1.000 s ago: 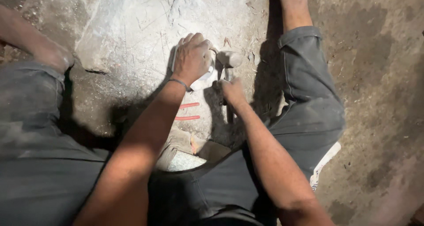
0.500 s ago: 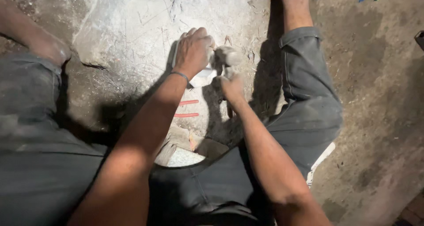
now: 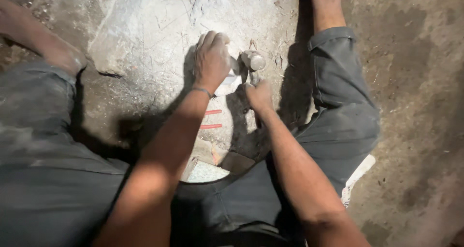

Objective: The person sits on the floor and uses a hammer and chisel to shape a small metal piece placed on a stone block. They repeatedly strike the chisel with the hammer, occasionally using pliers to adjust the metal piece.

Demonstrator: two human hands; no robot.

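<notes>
Hammer (image 3: 253, 60) head sits on the pale stone slab (image 3: 145, 29), just right of the left hand (image 3: 211, 58); right hand (image 3: 258, 95) clenched round its handle, just below the head. Left hand curled, knuckles up, pressing something small against the slab; can't tell what. Thin wristband (image 3: 203, 90) on left wrist. Two red stripes (image 3: 211, 119) below the hands. Grey trouser legs (image 3: 338, 107) flank the slab.
</notes>
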